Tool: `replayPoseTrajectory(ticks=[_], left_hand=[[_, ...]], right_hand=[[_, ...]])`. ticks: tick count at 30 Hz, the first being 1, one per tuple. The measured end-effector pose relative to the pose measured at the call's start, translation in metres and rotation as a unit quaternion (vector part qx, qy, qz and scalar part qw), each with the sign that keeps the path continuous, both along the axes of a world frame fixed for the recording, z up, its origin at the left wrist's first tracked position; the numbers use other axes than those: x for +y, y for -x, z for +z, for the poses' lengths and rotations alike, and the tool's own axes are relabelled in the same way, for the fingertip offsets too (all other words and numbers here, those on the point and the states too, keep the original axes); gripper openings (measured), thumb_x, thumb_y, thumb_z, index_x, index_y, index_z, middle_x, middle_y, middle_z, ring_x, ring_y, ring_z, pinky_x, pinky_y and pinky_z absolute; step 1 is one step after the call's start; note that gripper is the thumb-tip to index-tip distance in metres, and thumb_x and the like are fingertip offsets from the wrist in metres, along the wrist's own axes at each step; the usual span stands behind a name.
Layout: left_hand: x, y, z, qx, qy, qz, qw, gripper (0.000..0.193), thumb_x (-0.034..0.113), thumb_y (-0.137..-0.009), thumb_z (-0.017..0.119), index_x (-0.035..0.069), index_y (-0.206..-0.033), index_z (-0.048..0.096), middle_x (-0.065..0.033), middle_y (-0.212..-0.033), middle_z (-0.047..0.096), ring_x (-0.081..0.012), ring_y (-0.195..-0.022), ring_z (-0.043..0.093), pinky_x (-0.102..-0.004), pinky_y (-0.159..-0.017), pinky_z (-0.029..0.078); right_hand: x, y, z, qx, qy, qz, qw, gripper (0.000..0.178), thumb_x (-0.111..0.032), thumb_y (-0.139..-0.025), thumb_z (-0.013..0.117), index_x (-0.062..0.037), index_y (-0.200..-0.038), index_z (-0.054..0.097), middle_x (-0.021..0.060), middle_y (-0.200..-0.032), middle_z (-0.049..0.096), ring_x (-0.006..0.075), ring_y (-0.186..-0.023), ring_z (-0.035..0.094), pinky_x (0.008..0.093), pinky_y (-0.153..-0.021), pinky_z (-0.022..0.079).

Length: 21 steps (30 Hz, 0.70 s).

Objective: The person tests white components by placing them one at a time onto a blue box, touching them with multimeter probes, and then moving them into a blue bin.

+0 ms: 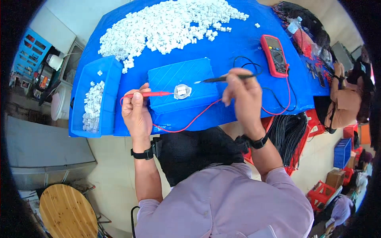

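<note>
My left hand (136,110) is closed around a red test probe (156,94). Its metal tip reaches a small white connector block (181,91), which rests on a round pale disc (183,96) on top of a blue box (170,75). In my right hand (244,95) is a black test probe (216,79), its tip pointing left, a little apart from the white block. Red and black leads run to a red multimeter (274,55) at the right of the table; its reading is too small to make out.
A large heap of white connector blocks (166,25) covers the far side of the blue-covered table (135,75). At left stands a blue bin (109,79) with more blocks. Bundled black cables (289,133) lie in a red crate by my right side. Another person (347,95) sits at the right.
</note>
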State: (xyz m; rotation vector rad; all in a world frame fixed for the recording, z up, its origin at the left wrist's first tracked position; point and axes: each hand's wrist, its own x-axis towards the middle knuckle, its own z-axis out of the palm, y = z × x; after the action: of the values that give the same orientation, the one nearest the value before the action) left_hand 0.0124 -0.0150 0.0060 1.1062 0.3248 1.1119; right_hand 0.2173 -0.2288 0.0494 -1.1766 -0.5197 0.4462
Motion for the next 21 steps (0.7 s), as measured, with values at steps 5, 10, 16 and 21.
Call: replayPoseTrajectory(ticks=[5,10,16,21], left_hand=[[0.001,0.002,-0.003,-0.057,0.055,0.025,0.997,0.015,0.018,-0.105,0.065,0.004,-0.111,0.064,-0.0159,-0.112,0.073,-0.0264,-0.118,0.066,-0.0395,-0.107,0.049],[0.004,0.000,-0.002,-0.077,0.074,0.026,0.994,0.015,0.018,-0.106,0.064,0.004,-0.111,0.064,-0.0150,-0.112,0.073,-0.0246,-0.115,0.068,-0.0379,-0.105,0.051],[0.003,-0.001,-0.002,-0.074,0.088,0.040,0.993,0.013,0.016,-0.105,0.064,0.004,-0.110,0.064,-0.0147,-0.110,0.073,-0.0239,-0.108,0.070,-0.0354,-0.099,0.054],[0.003,0.004,-0.006,-0.101,0.101,0.044,0.989,0.012,0.013,-0.104,0.066,0.003,-0.110,0.064,-0.0170,-0.110,0.074,-0.0212,-0.103,0.072,-0.0342,-0.094,0.057]], right_hand=[[-0.004,-0.075,0.027,-0.095,0.255,-0.006,0.962,0.038,-0.015,-0.096,0.071,0.0022,-0.128,0.061,0.0103,-0.078,0.069,0.0152,-0.055,0.060,0.0291,-0.051,0.046],[0.010,-0.059,0.022,-0.504,0.381,-0.125,0.765,0.038,-0.015,-0.092,0.072,0.0030,-0.125,0.065,0.0125,-0.077,0.067,0.0234,-0.065,0.065,0.0348,-0.060,0.052],[0.052,0.016,0.050,-0.612,0.173,0.095,0.766,0.023,-0.012,-0.092,0.073,-0.0006,-0.112,0.069,0.0147,-0.088,0.067,0.0306,-0.079,0.069,0.0394,-0.068,0.055],[0.059,0.036,0.054,-0.670,0.149,0.120,0.717,0.019,-0.008,-0.091,0.073,-0.0018,-0.108,0.069,0.0141,-0.092,0.067,0.0319,-0.077,0.069,0.0407,-0.068,0.056]])
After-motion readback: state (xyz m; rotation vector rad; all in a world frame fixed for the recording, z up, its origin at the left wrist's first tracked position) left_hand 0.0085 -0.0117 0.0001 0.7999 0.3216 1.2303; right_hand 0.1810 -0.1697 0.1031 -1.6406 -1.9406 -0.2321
